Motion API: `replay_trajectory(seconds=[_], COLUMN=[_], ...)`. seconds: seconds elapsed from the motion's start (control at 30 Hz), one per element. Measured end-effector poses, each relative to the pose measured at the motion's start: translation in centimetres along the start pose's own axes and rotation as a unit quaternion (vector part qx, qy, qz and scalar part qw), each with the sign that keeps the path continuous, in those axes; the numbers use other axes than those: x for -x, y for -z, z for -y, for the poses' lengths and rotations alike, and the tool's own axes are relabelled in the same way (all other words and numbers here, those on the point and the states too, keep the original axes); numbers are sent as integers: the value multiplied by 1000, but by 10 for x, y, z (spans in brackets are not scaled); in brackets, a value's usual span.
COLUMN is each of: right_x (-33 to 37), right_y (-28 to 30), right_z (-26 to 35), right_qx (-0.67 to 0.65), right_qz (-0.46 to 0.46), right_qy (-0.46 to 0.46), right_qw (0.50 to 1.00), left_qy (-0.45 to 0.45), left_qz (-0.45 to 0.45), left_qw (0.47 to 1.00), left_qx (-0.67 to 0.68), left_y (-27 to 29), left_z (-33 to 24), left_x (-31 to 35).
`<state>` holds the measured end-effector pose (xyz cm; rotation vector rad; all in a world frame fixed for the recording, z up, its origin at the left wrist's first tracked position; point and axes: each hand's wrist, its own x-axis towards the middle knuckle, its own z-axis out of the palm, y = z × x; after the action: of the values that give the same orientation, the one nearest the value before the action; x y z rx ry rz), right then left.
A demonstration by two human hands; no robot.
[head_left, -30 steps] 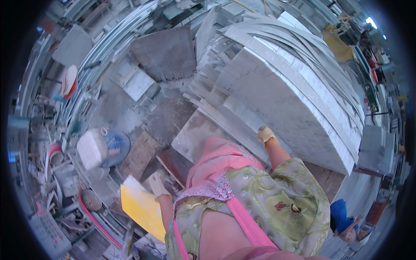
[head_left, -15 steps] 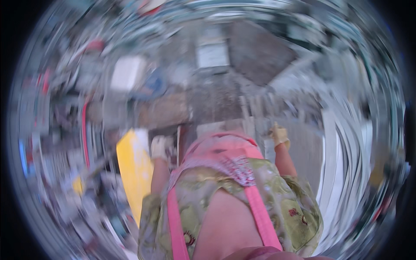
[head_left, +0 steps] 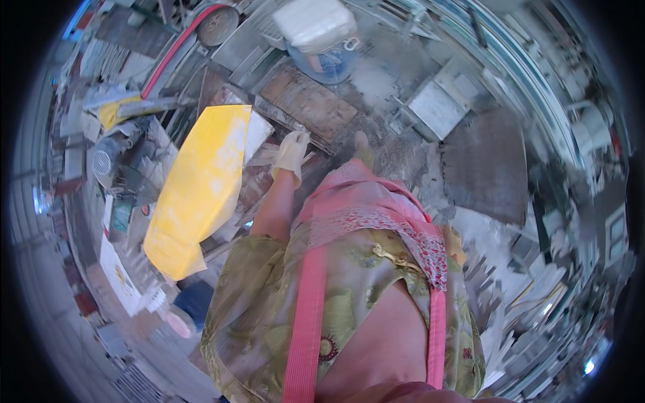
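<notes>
My left hand (head_left: 291,156), in a pale glove, hangs ahead of my left hip. Its fingers look loosely extended, and I see nothing held. Just left of that forearm stretches a large yellow sheet (head_left: 201,181) dusted with white; a gap separates it from the hand. My right hand (head_left: 455,243), also gloved, shows only as a sliver of glove past the right side of my clothing. Its fingers are hidden, so what it holds cannot be seen. Beyond the left hand lies a worn brown board (head_left: 309,101).
Ahead stand a blue tub (head_left: 326,64) with a white bundle (head_left: 314,25) on top, and a pale metal-looking box (head_left: 438,109). A dark flat panel (head_left: 485,164) is to the right. Scrap pieces crowd the left, near a grey motor-like machine (head_left: 104,161).
My view has turned right and sharpened from heavy blur. The yellow sheet shows larger at left. My right hand, visible before, is now mostly behind my clothing.
</notes>
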<state>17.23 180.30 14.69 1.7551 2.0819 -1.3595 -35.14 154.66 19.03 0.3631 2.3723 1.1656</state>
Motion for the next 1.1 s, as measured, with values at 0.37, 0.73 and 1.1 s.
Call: replay_trajectory(seconds=[0.37,0.73,1.1], right_x=[-310,-471,-487], right_y=[-74,-204,-320], right_z=[206,515,752], right_qx=[301,-62,11], right_qz=[50,216,461], right_qy=[241,224,249], right_qw=[921,948,851], left_qy=[99,31,176], left_qz=[-124,-310,-531], left_qw=[976,929,807], left_qx=[149,201,190], left_y=[-88,-2,113], left_z=[104,44,34], left_x=[-219,-259,-295])
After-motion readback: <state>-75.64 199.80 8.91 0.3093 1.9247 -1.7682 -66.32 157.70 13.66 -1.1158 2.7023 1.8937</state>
